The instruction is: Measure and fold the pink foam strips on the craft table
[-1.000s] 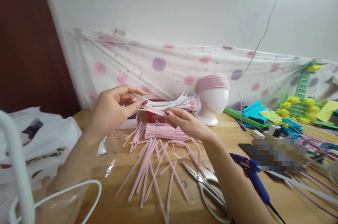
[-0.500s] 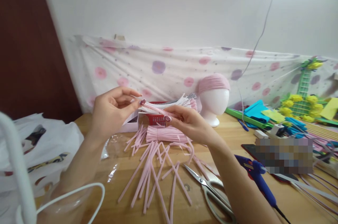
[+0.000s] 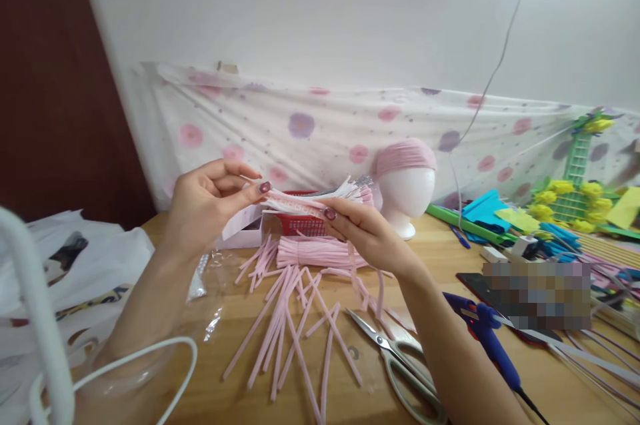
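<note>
Between my hands runs a narrow pale pink strip (image 3: 295, 202) with small reddish marks along it, like a tape measure. My left hand (image 3: 213, 201) pinches its left end between thumb and forefinger, the other fingers loosely curled. My right hand (image 3: 367, 235) is closed on it further right, thumb on top. From below the right hand hang a translucent tail of the strip and the end of a pink pipe cleaner (image 3: 381, 291). Under the hands lie a tied bundle of pink pipe cleaners (image 3: 320, 253) and several loose ones (image 3: 280, 335), bent and fanned over the wooden table (image 3: 220, 381).
A red basket (image 3: 306, 225) of white and pink pipe cleaners stands behind my hands, beside a white foam head (image 3: 407, 190) with a pink band. Scissors (image 3: 395, 351) and a blue glue gun (image 3: 487, 338) lie right. White plastic bags (image 3: 105, 265) and a white tube (image 3: 35, 305) are left.
My right hand has moved slightly right and turned, its thumb now flat along the strip. My left hand has shifted a little left and up. The strip's marked face now shows.
</note>
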The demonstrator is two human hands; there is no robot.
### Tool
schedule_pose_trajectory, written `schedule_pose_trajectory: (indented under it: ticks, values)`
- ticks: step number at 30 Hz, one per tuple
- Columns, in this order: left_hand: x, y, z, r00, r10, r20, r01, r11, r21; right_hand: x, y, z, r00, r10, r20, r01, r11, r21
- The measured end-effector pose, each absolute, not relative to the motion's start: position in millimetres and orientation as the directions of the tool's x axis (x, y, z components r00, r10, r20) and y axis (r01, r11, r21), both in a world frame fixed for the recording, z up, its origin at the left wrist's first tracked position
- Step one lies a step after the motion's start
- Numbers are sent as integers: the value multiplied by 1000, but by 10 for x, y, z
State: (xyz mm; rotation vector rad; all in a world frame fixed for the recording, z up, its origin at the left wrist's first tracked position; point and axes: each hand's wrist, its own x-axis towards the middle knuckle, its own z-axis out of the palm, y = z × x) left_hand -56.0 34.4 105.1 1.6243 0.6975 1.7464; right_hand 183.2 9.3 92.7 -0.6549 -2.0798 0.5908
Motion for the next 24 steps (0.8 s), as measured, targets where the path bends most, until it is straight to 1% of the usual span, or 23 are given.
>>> schedule_pose_trajectory:
  ticks: [3,8,12,16,18,22,24]
  values:
    - [-547,321,1051,-15,784,621,-115,-618,778,1821,102,925,-435,656,616,211,740,-639]
    - [-517,267,1049,8,750,662,-84,-659,748,1807,120,958,-365,677,640,250,733,-633]
    - [-508,240,1051,13,733,680,-68,-678,732,1813,108,977,-395,659,640,263,749,-608]
    - [-512,248,1056,24,733,680,-90,-675,732,1838,107,968,-430,632,645,225,767,-601]
    - [-517,259,1056,20,737,675,-113,-669,734,1847,116,959,-416,638,648,182,756,-628]
    - [-520,271,1063,4,745,667,-136,-660,739,1853,125,949,-355,702,617,116,688,-716]
    - [-515,267,1075,13,753,658,-161,-648,744,1855,119,951,-348,708,614,121,684,-720]
